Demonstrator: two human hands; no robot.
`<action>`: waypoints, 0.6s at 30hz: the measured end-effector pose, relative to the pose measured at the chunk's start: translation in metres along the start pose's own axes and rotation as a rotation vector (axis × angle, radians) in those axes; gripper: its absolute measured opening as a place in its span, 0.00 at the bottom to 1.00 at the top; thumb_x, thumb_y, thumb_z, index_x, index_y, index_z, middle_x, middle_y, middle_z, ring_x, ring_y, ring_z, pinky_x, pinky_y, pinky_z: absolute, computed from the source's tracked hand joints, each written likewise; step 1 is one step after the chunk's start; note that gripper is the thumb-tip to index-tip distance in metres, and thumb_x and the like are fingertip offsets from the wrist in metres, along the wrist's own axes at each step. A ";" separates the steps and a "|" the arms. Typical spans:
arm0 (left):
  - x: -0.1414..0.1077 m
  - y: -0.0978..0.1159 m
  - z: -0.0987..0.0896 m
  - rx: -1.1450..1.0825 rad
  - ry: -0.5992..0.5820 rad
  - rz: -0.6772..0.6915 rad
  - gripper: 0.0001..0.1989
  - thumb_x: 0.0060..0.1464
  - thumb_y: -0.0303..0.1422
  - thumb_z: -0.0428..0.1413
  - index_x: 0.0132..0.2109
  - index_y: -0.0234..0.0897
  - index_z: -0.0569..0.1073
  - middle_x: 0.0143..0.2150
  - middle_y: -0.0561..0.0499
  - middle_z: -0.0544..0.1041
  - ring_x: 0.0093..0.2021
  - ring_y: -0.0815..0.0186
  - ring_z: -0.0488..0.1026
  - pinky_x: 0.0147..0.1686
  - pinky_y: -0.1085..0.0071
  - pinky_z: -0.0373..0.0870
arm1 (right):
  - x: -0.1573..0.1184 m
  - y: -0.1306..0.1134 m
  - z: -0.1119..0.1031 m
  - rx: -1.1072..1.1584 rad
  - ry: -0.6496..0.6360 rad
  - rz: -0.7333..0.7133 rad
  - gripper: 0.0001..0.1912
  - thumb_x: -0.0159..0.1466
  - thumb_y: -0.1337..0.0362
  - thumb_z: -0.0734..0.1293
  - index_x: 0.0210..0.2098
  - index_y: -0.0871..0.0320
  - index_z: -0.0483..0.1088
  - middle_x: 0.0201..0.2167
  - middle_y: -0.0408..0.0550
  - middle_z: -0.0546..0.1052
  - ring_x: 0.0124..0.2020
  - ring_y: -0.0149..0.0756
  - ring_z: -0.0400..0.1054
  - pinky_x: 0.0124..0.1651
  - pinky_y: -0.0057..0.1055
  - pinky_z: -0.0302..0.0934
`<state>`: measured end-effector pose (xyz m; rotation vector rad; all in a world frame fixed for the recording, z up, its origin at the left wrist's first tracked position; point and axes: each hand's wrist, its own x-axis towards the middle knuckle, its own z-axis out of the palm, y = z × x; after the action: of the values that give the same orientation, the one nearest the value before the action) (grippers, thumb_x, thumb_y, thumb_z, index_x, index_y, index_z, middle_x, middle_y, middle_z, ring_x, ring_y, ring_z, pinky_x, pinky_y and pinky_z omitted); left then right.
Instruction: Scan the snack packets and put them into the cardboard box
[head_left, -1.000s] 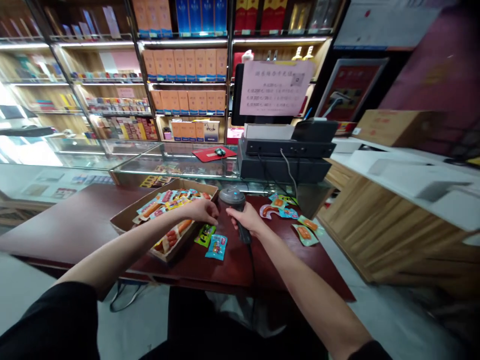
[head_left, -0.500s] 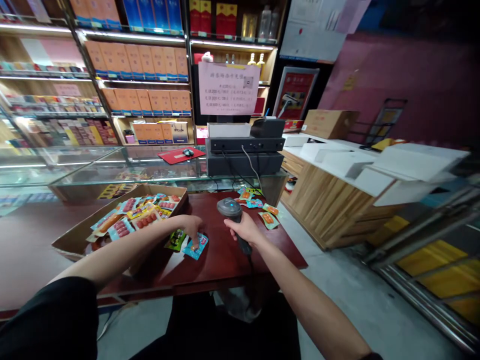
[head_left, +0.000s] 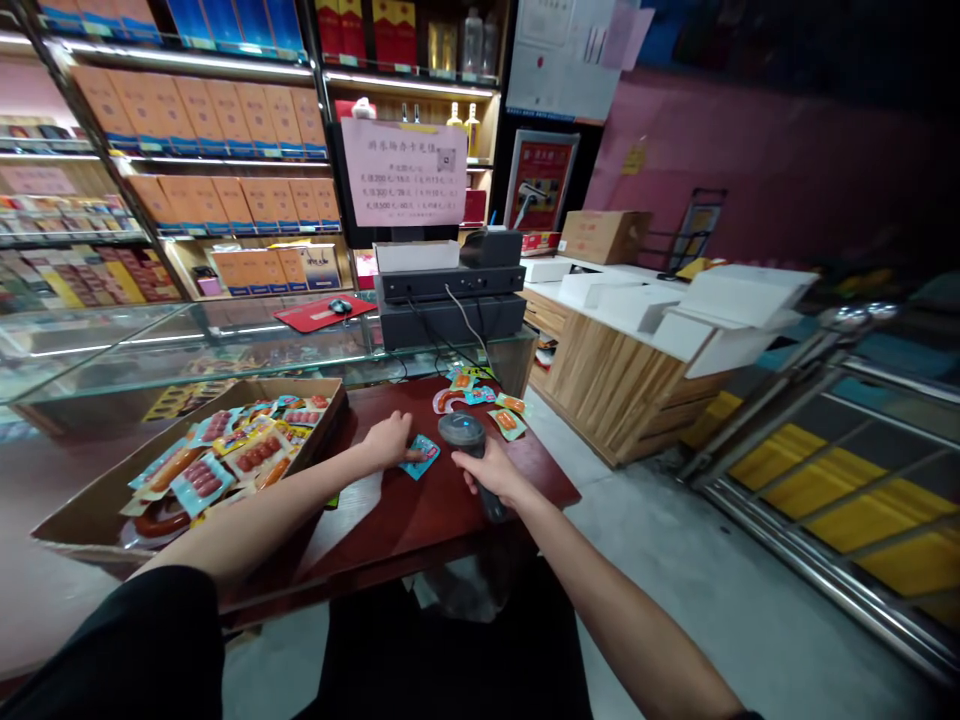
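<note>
My right hand (head_left: 491, 473) is wrapped round the handle of a dark grey barcode scanner (head_left: 463, 430), its head tilted over the table and a small blue light showing on top. My left hand (head_left: 390, 440) is closed, with its fingers curled, and grips the near left side of a small blue snack packet (head_left: 424, 457) on the dark red table (head_left: 367, 525). Left of that hand stands an open cardboard box (head_left: 71, 525) of packaged sausages (head_left: 202, 480). A bit of a green packet (head_left: 333, 502) shows from under my left forearm.
Several snack packets (head_left: 508, 424) lie at the table's far right corner. Behind are a glass counter (head_left: 225, 345), a black cash register unit (head_left: 450, 300) with cables, and a red mouse pad (head_left: 315, 313). A wooden counter (head_left: 600, 385) and metal railing (head_left: 825, 500) stand to the right.
My left hand has moved the blue packet to the right and away from me, nearer the scanner. The green packet is now mostly hidden by my forearm. The view has turned right.
</note>
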<state>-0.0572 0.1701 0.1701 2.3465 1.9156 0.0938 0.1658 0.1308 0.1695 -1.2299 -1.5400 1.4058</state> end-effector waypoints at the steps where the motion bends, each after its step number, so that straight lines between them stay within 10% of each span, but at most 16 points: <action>1: -0.001 -0.003 0.000 0.026 -0.045 -0.057 0.30 0.45 0.52 0.60 0.47 0.32 0.74 0.46 0.33 0.77 0.46 0.48 0.76 0.40 0.65 0.70 | 0.000 0.000 0.000 0.000 0.004 0.004 0.08 0.56 0.62 0.67 0.29 0.57 0.63 0.10 0.35 0.66 0.10 0.26 0.59 0.13 0.21 0.52; 4: -0.003 -0.012 -0.002 -0.102 -0.206 -0.084 0.23 0.47 0.54 0.57 0.31 0.36 0.74 0.30 0.42 0.79 0.33 0.57 0.78 0.31 0.71 0.67 | -0.001 -0.002 0.003 0.003 0.001 0.013 0.09 0.56 0.62 0.68 0.30 0.57 0.62 0.11 0.34 0.66 0.10 0.26 0.59 0.13 0.21 0.52; 8: -0.003 -0.019 -0.003 -0.395 -0.182 -0.058 0.21 0.40 0.48 0.63 0.36 0.38 0.73 0.31 0.50 0.79 0.22 0.67 0.73 0.21 0.75 0.61 | -0.001 -0.004 0.006 -0.011 -0.003 -0.006 0.09 0.56 0.62 0.68 0.29 0.56 0.62 0.11 0.34 0.66 0.11 0.26 0.59 0.14 0.21 0.53; 14: -0.001 -0.021 -0.007 -0.234 -0.271 0.024 0.21 0.31 0.50 0.66 0.22 0.38 0.69 0.18 0.54 0.69 0.21 0.68 0.68 0.21 0.74 0.56 | 0.000 -0.003 0.009 -0.016 -0.004 0.002 0.09 0.56 0.62 0.67 0.30 0.56 0.61 0.12 0.34 0.67 0.11 0.26 0.59 0.14 0.21 0.54; 18: 0.005 -0.026 -0.003 -0.389 -0.163 -0.055 0.21 0.29 0.40 0.69 0.32 0.37 0.71 0.25 0.55 0.74 0.24 0.68 0.69 0.22 0.75 0.58 | 0.002 -0.003 0.012 -0.027 -0.022 0.000 0.09 0.56 0.63 0.67 0.30 0.56 0.62 0.12 0.34 0.67 0.11 0.26 0.59 0.14 0.21 0.54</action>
<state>-0.0824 0.1804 0.1701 1.9831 1.7036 0.2382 0.1534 0.1287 0.1703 -1.2349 -1.5785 1.4070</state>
